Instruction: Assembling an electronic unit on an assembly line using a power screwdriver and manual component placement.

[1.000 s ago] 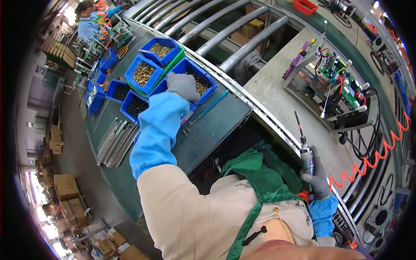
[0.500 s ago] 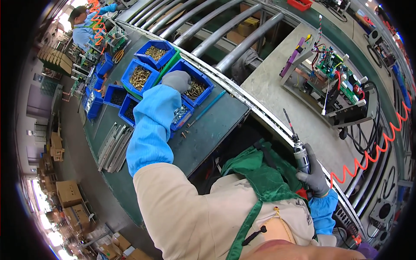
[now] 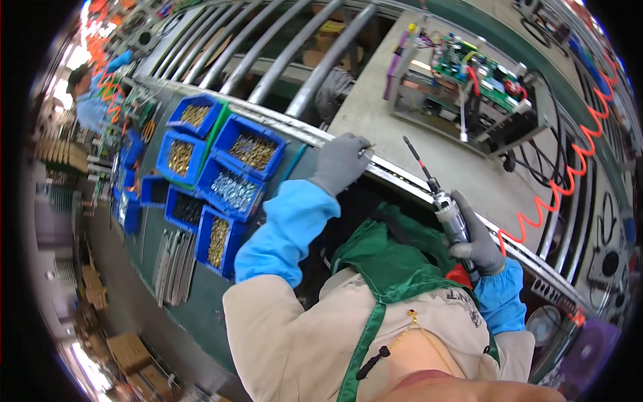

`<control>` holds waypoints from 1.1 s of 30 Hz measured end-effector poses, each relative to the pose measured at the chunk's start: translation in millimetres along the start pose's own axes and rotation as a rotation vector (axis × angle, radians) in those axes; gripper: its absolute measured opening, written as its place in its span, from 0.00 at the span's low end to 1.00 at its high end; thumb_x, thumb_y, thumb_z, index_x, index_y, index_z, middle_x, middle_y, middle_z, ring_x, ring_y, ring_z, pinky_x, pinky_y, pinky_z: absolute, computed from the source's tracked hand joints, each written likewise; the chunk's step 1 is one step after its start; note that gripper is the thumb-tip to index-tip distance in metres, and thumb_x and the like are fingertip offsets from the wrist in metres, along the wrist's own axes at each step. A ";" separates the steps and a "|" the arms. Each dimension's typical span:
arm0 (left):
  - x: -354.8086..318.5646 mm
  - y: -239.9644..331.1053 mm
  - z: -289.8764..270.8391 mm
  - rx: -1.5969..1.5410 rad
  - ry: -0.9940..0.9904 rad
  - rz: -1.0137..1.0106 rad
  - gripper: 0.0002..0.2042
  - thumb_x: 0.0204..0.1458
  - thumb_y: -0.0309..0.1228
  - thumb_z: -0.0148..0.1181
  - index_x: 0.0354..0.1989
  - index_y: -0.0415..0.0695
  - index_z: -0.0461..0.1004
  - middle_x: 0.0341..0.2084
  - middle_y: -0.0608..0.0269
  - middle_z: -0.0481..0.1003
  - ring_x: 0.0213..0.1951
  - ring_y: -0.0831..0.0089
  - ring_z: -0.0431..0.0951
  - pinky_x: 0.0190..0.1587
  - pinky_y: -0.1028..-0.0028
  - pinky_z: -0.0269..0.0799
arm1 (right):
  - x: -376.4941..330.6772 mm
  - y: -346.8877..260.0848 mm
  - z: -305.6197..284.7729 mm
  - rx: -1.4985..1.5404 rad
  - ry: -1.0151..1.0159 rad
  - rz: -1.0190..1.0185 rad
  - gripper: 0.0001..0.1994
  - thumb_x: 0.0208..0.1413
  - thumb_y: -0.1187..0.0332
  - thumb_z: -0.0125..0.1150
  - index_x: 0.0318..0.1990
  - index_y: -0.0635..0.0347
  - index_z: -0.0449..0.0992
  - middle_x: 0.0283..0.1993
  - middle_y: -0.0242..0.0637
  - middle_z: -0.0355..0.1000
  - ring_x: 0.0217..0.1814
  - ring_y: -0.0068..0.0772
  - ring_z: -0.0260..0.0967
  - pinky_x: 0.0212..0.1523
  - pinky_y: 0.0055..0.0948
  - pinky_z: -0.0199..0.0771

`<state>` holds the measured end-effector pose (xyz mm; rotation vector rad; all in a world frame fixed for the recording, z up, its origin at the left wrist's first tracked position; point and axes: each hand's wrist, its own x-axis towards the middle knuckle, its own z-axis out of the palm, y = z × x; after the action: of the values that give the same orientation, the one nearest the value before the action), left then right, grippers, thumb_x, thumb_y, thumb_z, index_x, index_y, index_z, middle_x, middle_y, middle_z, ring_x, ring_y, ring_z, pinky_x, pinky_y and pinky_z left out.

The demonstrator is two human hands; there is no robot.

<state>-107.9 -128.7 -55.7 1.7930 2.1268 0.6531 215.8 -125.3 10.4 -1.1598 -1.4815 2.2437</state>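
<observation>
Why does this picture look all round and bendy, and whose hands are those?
No robot here! A person wears a wide camera on their head, pointing down, so straight edges look curved. Those are the person's own hands, in gray gloves. The right hand holds a driver tool with a long, thin bit. The left hand pinches something small, too tiny to name surely. On the green table, blue bins hold brass-coloured bits and silvery bits. Farther to the right sits a green circuit board.
</observation>
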 end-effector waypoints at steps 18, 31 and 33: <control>27.9 41.9 46.4 -1.225 -0.269 -0.311 0.12 0.59 0.32 0.53 0.49 0.41 0.71 0.33 0.62 0.73 0.33 0.74 0.74 0.36 0.75 0.72 | -14.7 21.3 -3.6 0.088 0.075 -0.056 0.55 0.32 0.73 0.68 0.72 0.53 0.41 0.55 0.37 0.63 0.41 0.26 0.64 0.46 0.26 0.67; 21.6 65.2 60.3 -1.738 -0.169 -0.460 0.10 0.58 0.30 0.56 0.44 0.36 0.71 0.32 0.63 0.73 0.30 0.81 0.72 0.28 0.85 0.68 | -19.7 26.6 -4.1 -0.168 0.099 -0.081 0.53 0.34 0.64 0.70 0.71 0.55 0.46 0.62 0.42 0.62 0.61 0.33 0.59 0.62 0.27 0.52; 25.9 68.6 55.6 -1.605 -0.191 -0.419 0.10 0.58 0.29 0.55 0.44 0.36 0.71 0.32 0.63 0.73 0.29 0.82 0.72 0.29 0.85 0.67 | -21.7 23.9 -4.2 -0.188 0.110 -0.066 0.52 0.34 0.64 0.70 0.71 0.55 0.46 0.61 0.42 0.63 0.61 0.34 0.60 0.62 0.27 0.52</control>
<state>-27.1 -86.0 -66.5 0.4516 0.9954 1.3630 238.9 -145.8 0.0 -1.2456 -1.6888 1.9987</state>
